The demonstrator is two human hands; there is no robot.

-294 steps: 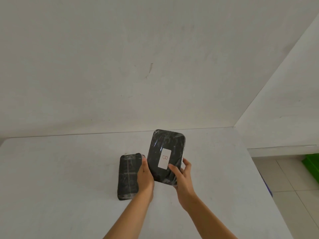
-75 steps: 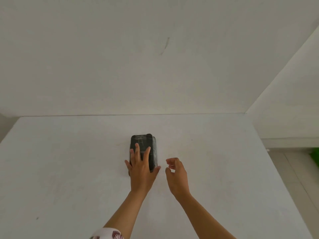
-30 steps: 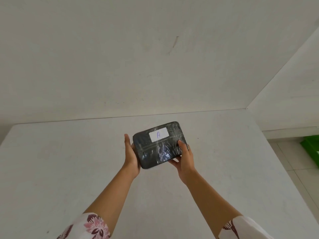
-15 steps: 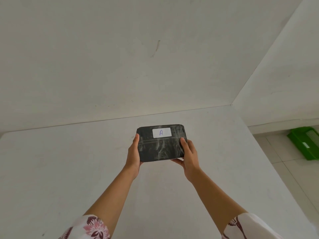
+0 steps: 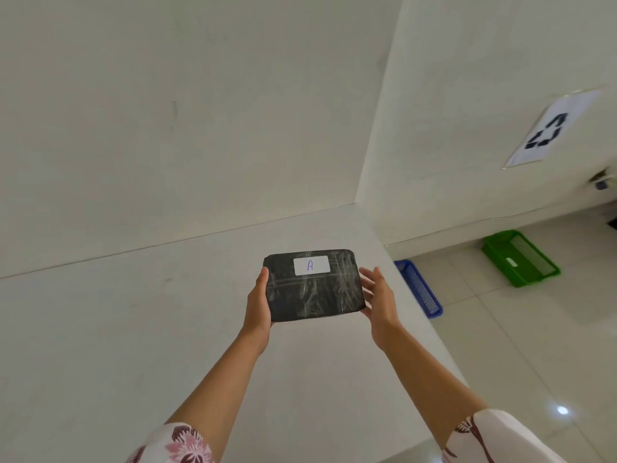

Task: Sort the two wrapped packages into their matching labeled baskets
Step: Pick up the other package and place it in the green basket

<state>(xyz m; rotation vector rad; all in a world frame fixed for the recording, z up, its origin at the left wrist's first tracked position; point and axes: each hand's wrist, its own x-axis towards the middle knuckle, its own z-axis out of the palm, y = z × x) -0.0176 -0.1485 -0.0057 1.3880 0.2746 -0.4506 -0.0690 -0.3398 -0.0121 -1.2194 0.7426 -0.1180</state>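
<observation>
A black package (image 5: 314,289) wrapped in clear film carries a white label with the letter A. I hold it level above the white table (image 5: 100,329), near its right side. My left hand (image 5: 258,304) grips its left edge. My right hand (image 5: 379,297) supports its right edge with the fingers spread. On the floor to the right lie a blue basket (image 5: 419,287), partly hidden by the table edge, and a green basket (image 5: 521,257) with a small white label. The second package is out of sight.
The table stands in a corner between two white walls. Its right edge (image 5: 417,312) drops to a tiled floor. A paper sign with a recycling symbol (image 5: 547,130) hangs on the right wall.
The view has swung to the right, bringing the blue basket and the wall sign into sight. The package stays held in both hands, and my right fingers have loosened and spread.
</observation>
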